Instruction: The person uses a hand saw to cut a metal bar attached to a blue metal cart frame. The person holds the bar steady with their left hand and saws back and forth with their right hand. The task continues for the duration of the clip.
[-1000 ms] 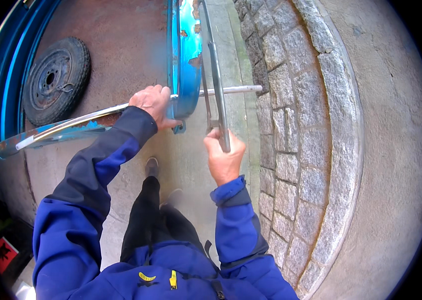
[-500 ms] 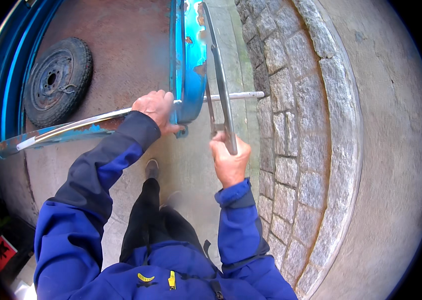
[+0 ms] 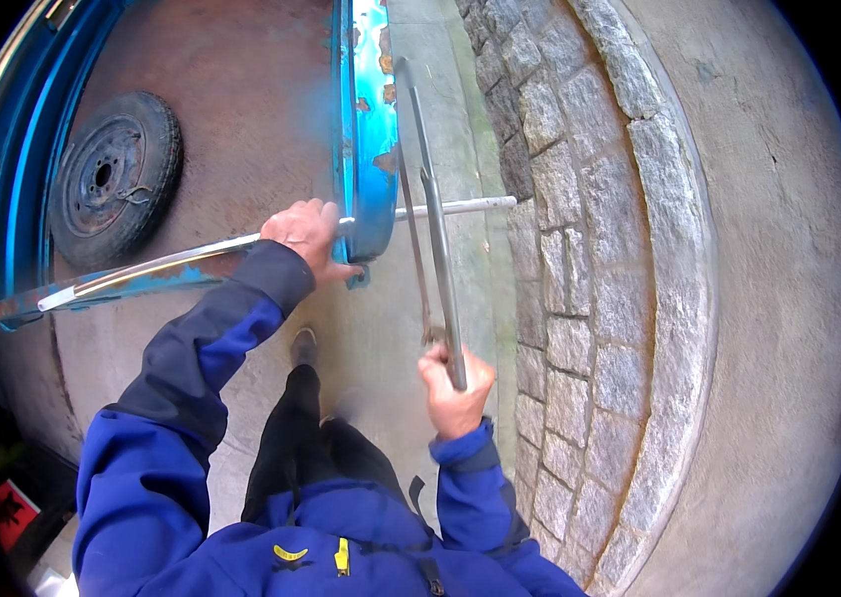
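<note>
A long white pipe (image 3: pixel 485 205) lies across the corner of a rusty blue metal cargo bed (image 3: pixel 374 169), its right end jutting out past the side wall. My left hand (image 3: pixel 305 236) is closed over the pipe and the bed's rear edge, pressing from above. In my right hand (image 3: pixel 457 391) is the handle end of a hacksaw (image 3: pixel 437 224) with a grey frame. The saw points away from me, its thin dark blade crossing the pipe just right of the blue wall. Whether the blade has cut into the pipe is too blurred to tell.
A spare wheel (image 3: pixel 117 179) lies on the rusty bed floor at the left. A curved stone wall (image 3: pixel 580 269) runs along the right, close to the pipe's end. My feet stand on concrete paving (image 3: pixel 381 338). A red patterned panel (image 3: pixel 10 514) shows at lower left.
My right hand has drawn the hacksaw back toward my body. My left hand keeps its hold on the pipe, and the whole view has shifted slightly.
</note>
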